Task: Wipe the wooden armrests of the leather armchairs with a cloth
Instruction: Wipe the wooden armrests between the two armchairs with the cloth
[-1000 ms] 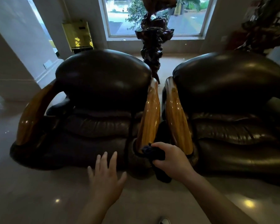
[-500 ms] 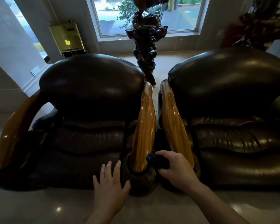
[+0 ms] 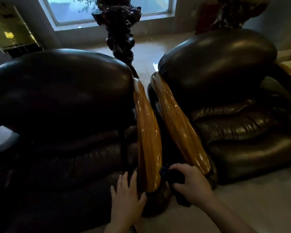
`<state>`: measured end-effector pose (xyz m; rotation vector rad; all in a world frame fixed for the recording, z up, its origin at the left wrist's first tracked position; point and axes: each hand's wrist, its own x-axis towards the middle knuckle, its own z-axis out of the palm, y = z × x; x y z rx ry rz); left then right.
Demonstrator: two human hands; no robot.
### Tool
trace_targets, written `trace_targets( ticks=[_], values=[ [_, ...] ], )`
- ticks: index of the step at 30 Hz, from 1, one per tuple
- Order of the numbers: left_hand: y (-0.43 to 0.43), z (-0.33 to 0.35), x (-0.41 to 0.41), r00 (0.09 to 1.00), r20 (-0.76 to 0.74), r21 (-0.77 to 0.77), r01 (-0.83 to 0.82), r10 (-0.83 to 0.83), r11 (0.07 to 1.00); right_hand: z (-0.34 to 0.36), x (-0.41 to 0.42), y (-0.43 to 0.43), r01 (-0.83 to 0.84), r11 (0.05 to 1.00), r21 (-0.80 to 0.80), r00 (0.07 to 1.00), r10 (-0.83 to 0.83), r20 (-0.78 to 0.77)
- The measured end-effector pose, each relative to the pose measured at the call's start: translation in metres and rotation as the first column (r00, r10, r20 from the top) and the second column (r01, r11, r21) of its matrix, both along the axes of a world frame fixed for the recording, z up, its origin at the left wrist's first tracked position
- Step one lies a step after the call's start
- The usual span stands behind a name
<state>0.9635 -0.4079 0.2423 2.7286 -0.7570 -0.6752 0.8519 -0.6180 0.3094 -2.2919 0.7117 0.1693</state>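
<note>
At the near end of the left dark leather armchair's [image 3: 57, 98] golden wooden armrest [image 3: 149, 140], the right hand [image 3: 191, 180] presses a bunched dark cloth [image 3: 172, 175] with curled fingers [image 3: 179, 167] to its right flank, the wood running away ahead, the left hand [image 3: 126, 194] spread alongside.

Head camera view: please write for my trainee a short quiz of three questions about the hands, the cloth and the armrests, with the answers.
1. True or false: the left hand holds the dark cloth.
2. Where does the right hand grip that cloth? A: beside the front end of the left chair's armrest; B: on a backrest; C: at the window.
3. Short answer: what lies just across the narrow gap from the left chair's armrest?
Key: 1 false; 2 A; 3 the right chair's armrest.
</note>
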Motion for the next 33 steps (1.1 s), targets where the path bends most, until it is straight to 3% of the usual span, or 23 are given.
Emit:
trace_targets(
  ticks=[8,13,16,21,24,28,33],
  values=[
    [-0.020,-0.065,0.053,0.993,0.008,-0.033,0.120,-0.120,0.992,-0.059,0.030,-0.007,0.184,0.978,0.099,0.982,-0.181,-0.047],
    [-0.063,-0.118,0.080,0.997,0.070,-0.119,0.050,-0.042,0.992,-0.114,0.074,-0.030,0.260,0.952,0.160,0.962,-0.270,0.043],
    [-0.092,-0.157,0.099,0.988,0.152,-0.175,0.049,-0.022,0.983,-0.149,0.107,-0.045,0.261,0.942,0.213,0.953,-0.287,0.100],
    [-0.125,-0.209,0.120,0.931,0.336,-0.134,0.200,-0.145,0.971,-0.191,0.156,-0.068,0.282,0.917,0.281,0.904,-0.352,0.243],
    [-0.132,-0.229,0.119,0.921,0.353,-0.155,0.232,-0.165,0.960,-0.206,0.178,-0.076,0.263,0.940,0.219,0.886,-0.325,0.330],
    [-0.132,-0.241,0.119,0.902,0.399,-0.173,0.250,-0.164,0.953,-0.216,0.190,-0.077,0.167,0.986,-0.011,0.899,-0.148,0.411],
    [-0.133,-0.241,0.117,0.895,0.422,-0.217,0.254,-0.144,0.943,-0.219,0.207,-0.078,0.131,0.969,-0.208,0.861,-0.008,0.508]
  ],
)
